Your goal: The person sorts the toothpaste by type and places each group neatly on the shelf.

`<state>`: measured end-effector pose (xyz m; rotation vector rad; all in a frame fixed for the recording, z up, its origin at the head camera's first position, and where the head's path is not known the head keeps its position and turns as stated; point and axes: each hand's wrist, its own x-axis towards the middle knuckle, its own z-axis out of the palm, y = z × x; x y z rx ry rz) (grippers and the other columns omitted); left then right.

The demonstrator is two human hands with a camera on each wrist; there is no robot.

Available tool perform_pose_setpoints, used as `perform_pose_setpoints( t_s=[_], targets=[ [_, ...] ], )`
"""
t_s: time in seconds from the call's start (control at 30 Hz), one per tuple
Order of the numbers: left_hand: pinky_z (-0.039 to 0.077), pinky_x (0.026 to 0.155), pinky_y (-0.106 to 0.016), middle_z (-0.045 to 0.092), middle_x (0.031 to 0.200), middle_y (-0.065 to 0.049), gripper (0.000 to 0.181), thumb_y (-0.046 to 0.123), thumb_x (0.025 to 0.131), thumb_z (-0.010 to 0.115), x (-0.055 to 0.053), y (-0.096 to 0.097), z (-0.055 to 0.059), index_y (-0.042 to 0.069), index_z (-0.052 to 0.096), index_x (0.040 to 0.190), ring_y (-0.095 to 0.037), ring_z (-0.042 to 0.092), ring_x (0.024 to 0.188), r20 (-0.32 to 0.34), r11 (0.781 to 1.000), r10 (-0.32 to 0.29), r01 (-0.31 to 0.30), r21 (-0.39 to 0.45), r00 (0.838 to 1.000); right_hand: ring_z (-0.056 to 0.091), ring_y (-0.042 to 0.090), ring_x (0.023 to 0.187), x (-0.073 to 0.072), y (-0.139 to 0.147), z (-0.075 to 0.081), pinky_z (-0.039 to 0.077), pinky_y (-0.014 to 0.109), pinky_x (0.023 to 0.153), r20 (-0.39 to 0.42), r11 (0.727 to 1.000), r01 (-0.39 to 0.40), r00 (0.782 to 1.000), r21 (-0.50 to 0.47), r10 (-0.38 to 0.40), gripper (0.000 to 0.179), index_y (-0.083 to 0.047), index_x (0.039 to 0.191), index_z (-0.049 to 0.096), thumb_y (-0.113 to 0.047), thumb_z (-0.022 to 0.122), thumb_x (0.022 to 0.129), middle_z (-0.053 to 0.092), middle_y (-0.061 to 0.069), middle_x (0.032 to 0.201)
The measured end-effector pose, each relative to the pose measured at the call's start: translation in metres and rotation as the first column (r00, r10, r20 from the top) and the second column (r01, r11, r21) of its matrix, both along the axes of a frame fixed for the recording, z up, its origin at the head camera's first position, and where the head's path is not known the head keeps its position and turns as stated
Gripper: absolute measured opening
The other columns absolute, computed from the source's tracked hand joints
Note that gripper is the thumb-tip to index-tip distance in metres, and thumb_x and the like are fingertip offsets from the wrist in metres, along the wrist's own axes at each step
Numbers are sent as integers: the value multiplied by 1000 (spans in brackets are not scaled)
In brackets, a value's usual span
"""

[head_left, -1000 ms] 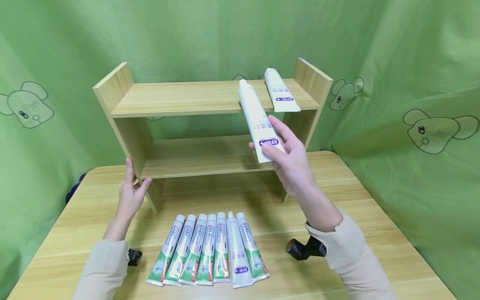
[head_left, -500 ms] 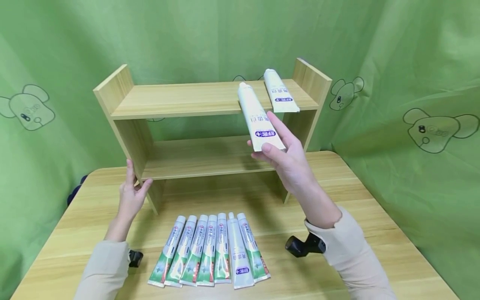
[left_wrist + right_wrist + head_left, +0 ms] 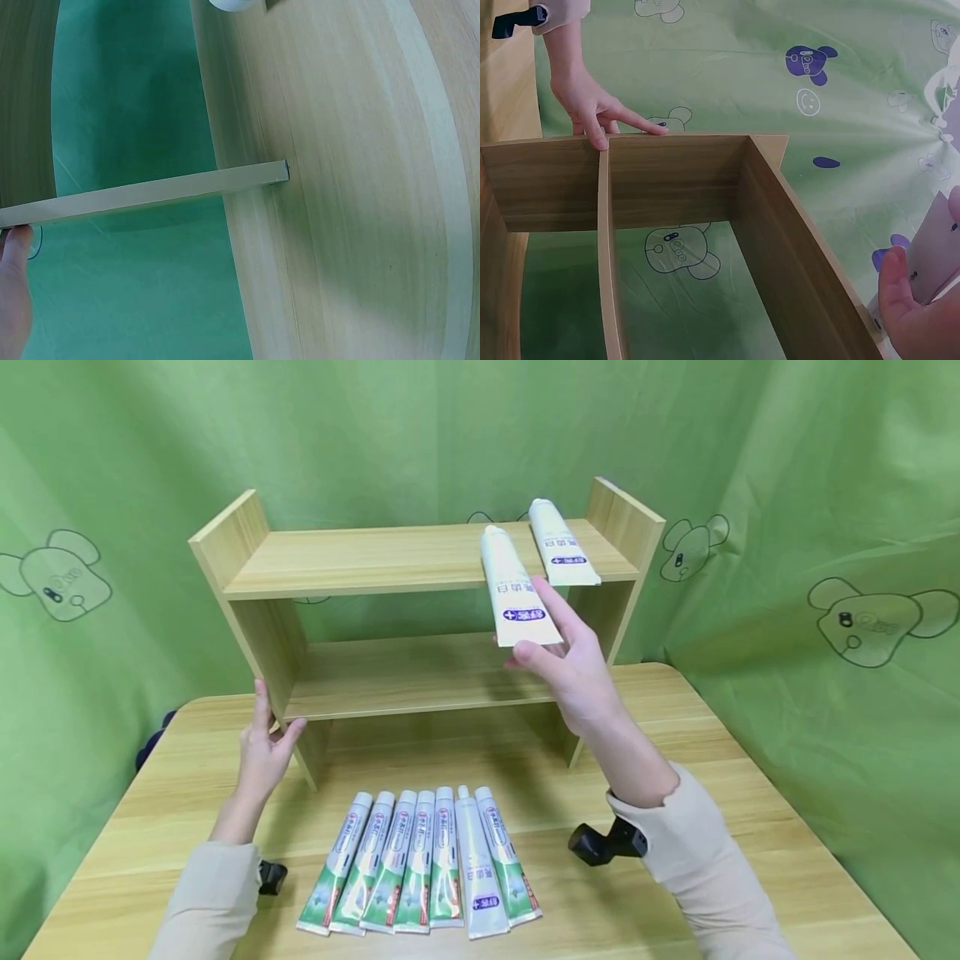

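Note:
In the head view, my right hand (image 3: 581, 681) holds a white toothpaste tube (image 3: 513, 585) by its flat end, thumb on top and fingers beneath. Its capped end lies over the front of the upper board of a two-tier wooden shelf (image 3: 360, 556). Another white toothpaste tube (image 3: 558, 539) lies on that board, just to the right. My left hand (image 3: 262, 764) grips the shelf's left side panel, the thumb at the middle board's front edge and the index finger along the outside. The right wrist view shows the same left hand (image 3: 585, 101) on the panel.
Below the shelf, a fanned row of green-and-white toothpaste tubes (image 3: 390, 864) lies on the wooden table (image 3: 712, 860), with one white tube (image 3: 480, 877) among them. A green curtain (image 3: 420, 435) hangs behind. Black wrist cameras (image 3: 606, 842) stick out from the sleeves.
The right hand has pushed its tube a little forward and tilted it flatter, so the flat end sits higher in the head view. The left hand stays on the panel.

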<state>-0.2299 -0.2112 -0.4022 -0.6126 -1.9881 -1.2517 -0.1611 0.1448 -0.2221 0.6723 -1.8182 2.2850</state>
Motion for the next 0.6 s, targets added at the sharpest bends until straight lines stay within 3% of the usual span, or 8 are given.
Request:
perform_pose_setpoints(
  t_s=[0.23,0.37,0.47,0.6],
  targets=[
    [42,83,-5,37,125,-42,89,-8,83,60,-1,1,-1,27,9,147,-61,46,100,0,1000,4,-4,1,1000,60,7,83,-5,0,-1,55,19,68,-22,997,75,997,-7,-75,110,-4,143,27,-43,81,56,43,21,133],
    [42,83,-5,37,124,-42,86,-4,84,59,-2,0,-2,26,8,147,-61,46,99,4,1000,6,-6,0,1000,61,7,78,-6,-2,1,54,17,66,-13,992,124,992,4,-124,74,-5,141,31,-14,71,79,51,16,124],
    [42,83,-6,37,125,-42,86,-2,85,59,-2,-1,-3,26,7,147,-61,46,99,3,1000,5,-5,-4,1000,61,5,75,-6,-5,3,53,15,63,0,985,171,985,30,-171,62,-4,140,34,6,57,83,58,8,114],
    [43,83,-6,36,127,-42,86,-2,85,59,-2,-1,-2,25,7,147,-60,46,99,-3,1000,7,-7,-9,1000,60,4,71,-8,-7,5,50,14,58,-2,977,209,978,40,-209,58,-2,137,37,6,56,83,60,-1,105]
  ],
)
